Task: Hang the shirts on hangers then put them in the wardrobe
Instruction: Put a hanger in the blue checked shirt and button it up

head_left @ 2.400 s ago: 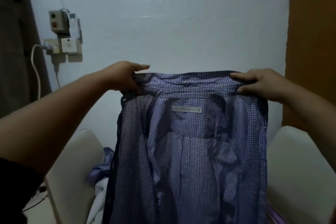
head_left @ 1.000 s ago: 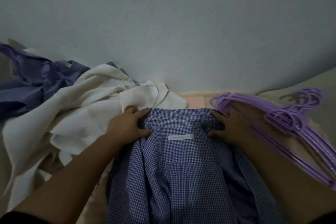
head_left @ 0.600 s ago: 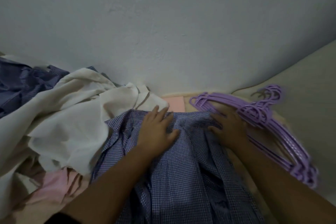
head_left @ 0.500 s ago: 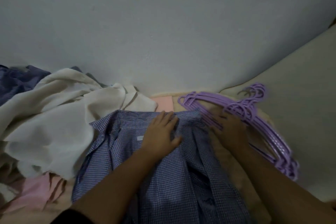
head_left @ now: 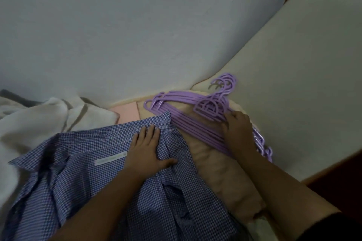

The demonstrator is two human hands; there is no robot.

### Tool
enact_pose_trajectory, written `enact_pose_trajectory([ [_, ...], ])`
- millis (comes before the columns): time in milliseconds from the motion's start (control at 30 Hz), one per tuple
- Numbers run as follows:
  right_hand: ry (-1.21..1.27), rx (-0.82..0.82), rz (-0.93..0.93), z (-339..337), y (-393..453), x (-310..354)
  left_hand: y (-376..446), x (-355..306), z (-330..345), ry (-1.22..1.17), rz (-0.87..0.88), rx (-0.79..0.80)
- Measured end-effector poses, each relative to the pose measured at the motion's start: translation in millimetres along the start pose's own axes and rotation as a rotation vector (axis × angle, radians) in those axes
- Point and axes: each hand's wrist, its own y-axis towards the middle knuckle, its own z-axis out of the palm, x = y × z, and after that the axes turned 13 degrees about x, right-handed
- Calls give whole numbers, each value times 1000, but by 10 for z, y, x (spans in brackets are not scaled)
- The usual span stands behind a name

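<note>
since a moment ago the shirt [head_left: 109, 164] has slid left, lying collar-up beside the white cloth [head_left: 39, 123]; left hand [head_left: 146, 151] presses it flat, fingers straight, likely pinning it while right hand [head_left: 238, 130] rests on the hangers [head_left: 188, 121], grip unclear.

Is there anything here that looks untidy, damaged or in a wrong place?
Nothing looks damaged. The checked shirt lies rumpled and askew under the left hand. The purple hangers lie in a loose fanned stack, which the right hand touches. The white cloth at the left is crumpled in a heap.
</note>
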Motion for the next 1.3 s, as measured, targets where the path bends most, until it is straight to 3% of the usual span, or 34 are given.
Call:
enact_pose_trajectory([
  [200,-102,-23,-81,-9,-23,-4,63,20,35,-34,14,-3],
  [367,-117,302,13,0,-156,28,80,18,9,-22,6,26],
  [533,-160,360,-11,-12,-172,-9,126,16,5,-8,-5,46],
  [1067,-21,129,6,-192,-245,6,-111,110,-158,-22,34,63],
  [1300,40,209,-142,-300,-358,425,-629,373,-335,-64,-50,60],
])
